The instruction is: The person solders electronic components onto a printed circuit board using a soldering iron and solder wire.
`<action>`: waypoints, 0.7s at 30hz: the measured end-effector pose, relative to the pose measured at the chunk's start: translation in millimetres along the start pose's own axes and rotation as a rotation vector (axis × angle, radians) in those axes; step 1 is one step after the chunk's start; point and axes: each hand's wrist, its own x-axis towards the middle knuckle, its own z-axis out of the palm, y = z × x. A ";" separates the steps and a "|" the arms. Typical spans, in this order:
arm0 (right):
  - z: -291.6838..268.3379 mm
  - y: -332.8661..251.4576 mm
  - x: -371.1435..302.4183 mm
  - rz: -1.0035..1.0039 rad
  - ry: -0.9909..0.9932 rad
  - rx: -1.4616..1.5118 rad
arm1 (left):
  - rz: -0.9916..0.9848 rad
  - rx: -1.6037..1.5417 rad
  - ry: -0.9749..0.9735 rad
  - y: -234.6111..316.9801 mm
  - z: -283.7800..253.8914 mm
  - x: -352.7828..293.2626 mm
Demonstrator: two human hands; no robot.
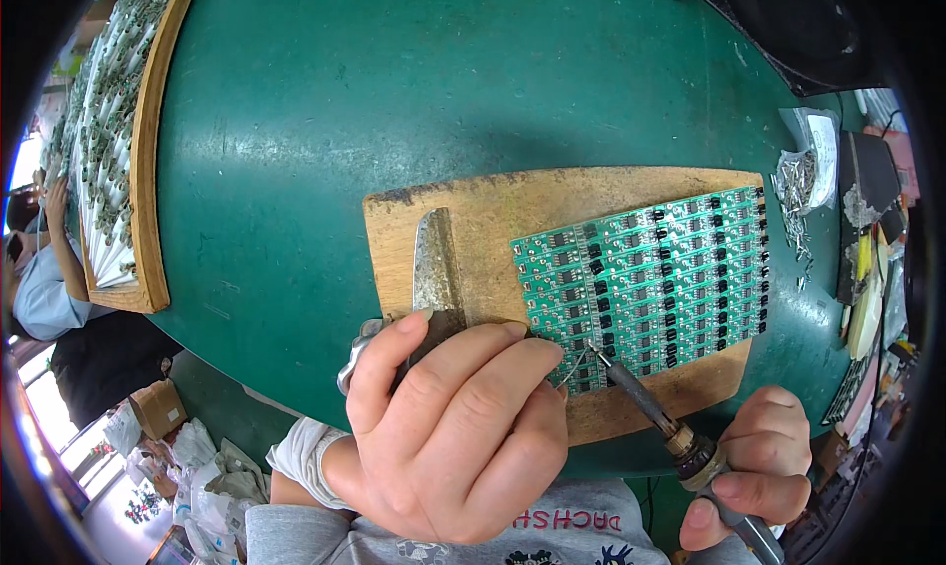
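A panel of green circuit boards, set with rows of black components, lies on a wooden board. My right hand grips a soldering iron by its handle, and the tip meets the panel near its lower left part. My left hand is closed, its fingertips at the panel's left edge. From them a thin strand of solder wire runs toward the iron's tip. A worn metal strip lies on the wood beyond my left hand, which hides its near end.
A wooden-framed tray of white strips stands at the left. At the right lie a clear bag and loose small metal pins. A black device occupies the far right of the green table. Another person's arm shows at far left.
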 end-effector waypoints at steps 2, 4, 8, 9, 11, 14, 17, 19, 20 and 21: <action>-0.7 -1.9 -1.1 0.006 0.010 -0.022 | 0.004 -0.007 -0.004 0.4 -0.1 0.8; 3.0 -4.7 -0.2 0.006 0.014 -0.036 | 0.015 -0.012 -0.004 -1.8 -0.8 -0.5; 4.8 -11.6 15.7 0.047 0.120 -0.015 | 0.011 -0.029 -0.004 -1.7 -0.6 -0.4; 4.1 -10.3 19.8 0.019 0.136 0.084 | 0.017 -0.028 -0.003 -2.0 -0.3 -0.8; 4.5 -8.3 21.1 0.016 0.118 0.090 | 0.022 -0.024 -0.003 -2.5 -0.3 -1.2; 3.1 -10.0 9.7 0.042 0.066 0.011 | 0.037 -0.012 -0.015 -2.6 -1.6 -0.6; 3.5 -11.6 2.8 0.070 0.047 -0.074 | 0.036 -0.001 -0.016 -1.8 -1.1 -0.4; 3.3 -10.5 6.9 0.071 0.060 -0.078 | 0.046 -0.008 -0.012 -2.0 -0.4 0.1; 3.3 -9.3 15.3 0.038 0.078 -0.001 | 0.046 -0.008 -0.013 -1.9 0.0 0.3; 4.0 -8.4 20.6 0.001 0.094 0.076 | 0.056 0.003 -0.014 -2.8 -0.1 -0.2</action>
